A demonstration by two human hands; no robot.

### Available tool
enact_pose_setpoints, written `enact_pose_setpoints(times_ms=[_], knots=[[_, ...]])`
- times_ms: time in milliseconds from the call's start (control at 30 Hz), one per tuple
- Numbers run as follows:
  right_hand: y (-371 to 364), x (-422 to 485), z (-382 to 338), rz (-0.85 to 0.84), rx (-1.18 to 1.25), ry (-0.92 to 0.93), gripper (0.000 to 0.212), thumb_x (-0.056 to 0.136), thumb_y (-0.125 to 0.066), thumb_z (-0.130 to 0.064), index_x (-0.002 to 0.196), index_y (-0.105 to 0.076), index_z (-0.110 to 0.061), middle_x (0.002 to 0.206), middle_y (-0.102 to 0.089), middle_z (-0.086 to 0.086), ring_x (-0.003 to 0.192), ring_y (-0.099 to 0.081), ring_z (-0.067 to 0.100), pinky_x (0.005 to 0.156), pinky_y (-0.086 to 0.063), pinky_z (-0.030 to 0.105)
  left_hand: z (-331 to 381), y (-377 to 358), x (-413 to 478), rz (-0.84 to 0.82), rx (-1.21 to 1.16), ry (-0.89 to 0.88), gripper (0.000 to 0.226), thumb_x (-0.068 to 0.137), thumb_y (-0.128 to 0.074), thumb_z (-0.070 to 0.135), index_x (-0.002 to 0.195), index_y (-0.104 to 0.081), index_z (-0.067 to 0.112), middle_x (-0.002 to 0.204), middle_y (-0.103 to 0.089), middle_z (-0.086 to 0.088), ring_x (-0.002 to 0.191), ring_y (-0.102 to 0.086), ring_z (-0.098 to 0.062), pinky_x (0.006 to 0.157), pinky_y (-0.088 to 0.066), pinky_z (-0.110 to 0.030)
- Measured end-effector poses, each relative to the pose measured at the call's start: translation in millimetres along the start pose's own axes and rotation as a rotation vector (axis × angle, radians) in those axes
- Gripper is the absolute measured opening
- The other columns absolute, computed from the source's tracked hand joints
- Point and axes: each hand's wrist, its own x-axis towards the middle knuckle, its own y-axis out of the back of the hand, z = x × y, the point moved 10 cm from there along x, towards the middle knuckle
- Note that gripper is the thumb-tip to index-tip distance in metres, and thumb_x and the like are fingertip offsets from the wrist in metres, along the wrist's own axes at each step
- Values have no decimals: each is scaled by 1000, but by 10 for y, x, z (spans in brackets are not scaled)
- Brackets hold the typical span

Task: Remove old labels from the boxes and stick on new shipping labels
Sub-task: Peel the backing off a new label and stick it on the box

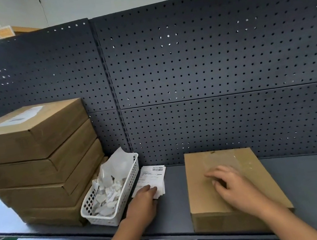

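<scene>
1. My left hand point(143, 202) rests on the near end of the small stack of new shipping labels point(153, 174). Its fingers lie close together and fairly straight on the top sheet.
2. The labels lie flat on the dark worktop point(308, 179), just right of the white basket point(98, 217), which holds torn label scraps point(107, 196).
3. My right hand point(232, 184) lies on top of the single cardboard box point(202, 200), fingers loosely spread, fingertips touching the lid. It is blurred.
4. That box lies flat near the worktop's front edge, right of the labels, with a shiny clear patch point(223, 157) just beyond my fingertips.
5. A stack of boxes point(35, 160) stands left of the basket. The top one carries a white label point(20, 116).
</scene>
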Motion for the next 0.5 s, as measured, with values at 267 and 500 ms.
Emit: enact_pose_setpoints(times_ms=[267, 500], knots=[[21, -52, 131, -76, -234, -22, 43, 107, -43, -34, 149, -50, -30, 149, -46, -18, 137, -39, 2, 112, -27, 16, -8, 68, -10, 123, 94, -21, 24, 97, -51, 25, 115, -66, 26, 118, -66, 3, 110, -64, -28, 78, -56, -44], [-12, -44, 157, -79, -263, -13, 43, 106, -43, -37, 148, -50, -31, 144, -49, -19, 133, -42, 1, 109, -30, 15, -17, 302, -100, 280, -29, 62, 12, 97, -51, 26, 96, -62, 20, 92, -71, 0, 85, -68, -28, 63, -48, -37]])
